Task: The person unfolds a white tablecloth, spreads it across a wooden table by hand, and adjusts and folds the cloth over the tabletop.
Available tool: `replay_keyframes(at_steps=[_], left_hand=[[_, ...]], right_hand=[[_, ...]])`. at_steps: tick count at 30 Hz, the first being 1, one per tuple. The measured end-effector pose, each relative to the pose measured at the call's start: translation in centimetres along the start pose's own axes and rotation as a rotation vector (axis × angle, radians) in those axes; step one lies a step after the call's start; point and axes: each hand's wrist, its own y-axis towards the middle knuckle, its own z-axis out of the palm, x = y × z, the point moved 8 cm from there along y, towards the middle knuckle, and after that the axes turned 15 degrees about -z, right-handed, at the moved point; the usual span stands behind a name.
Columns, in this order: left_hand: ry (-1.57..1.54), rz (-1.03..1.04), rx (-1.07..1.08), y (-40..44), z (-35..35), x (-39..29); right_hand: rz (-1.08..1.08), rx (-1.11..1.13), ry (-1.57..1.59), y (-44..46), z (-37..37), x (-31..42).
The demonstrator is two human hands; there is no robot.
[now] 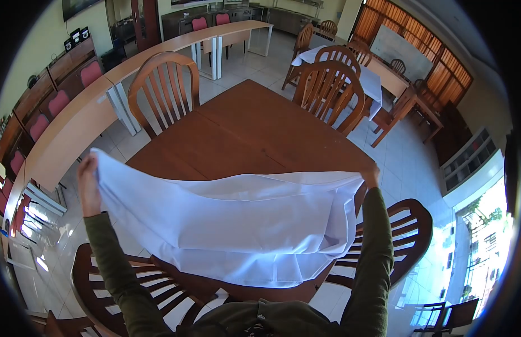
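A white cloth (232, 219) is stretched between my two hands over the near part of a brown wooden table (243, 132). My left hand (88, 185) grips the cloth's upper left corner, raised beyond the table's left side. At the right corner of the table, my right hand (370, 175) is closed on the cloth's other end. The cloth sags in folds between them, and its lower edge hangs near the table's front corner. The far part of the tabletop shows bare wood.
Wooden chairs stand at the table's far left (165, 92), far right (330, 95), near left (142, 286) and near right (403, 241). A long curved desk (75, 132) runs along the left. Behind at the right is another table with a white cloth (367, 81).
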Motion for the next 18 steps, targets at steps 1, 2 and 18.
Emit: replay_keyframes(at_steps=[1, 2, 18], left_hand=[[-0.019, -0.016, 0.053, -1.7, 2.9, -1.1], [-0.038, -0.033, 0.107, -3.5, 5.7, -2.1], [-0.004, -0.019, 0.539, -19.2, 19.5, -2.7]], right_hand=[[-0.111, 0.013, 0.008, -0.3, 0.0, 2.4], [-0.223, 0.027, 0.015, -0.6, 0.0, 5.0], [-1.001, 0.078, 1.452, -24.4, -14.3, 40.3]])
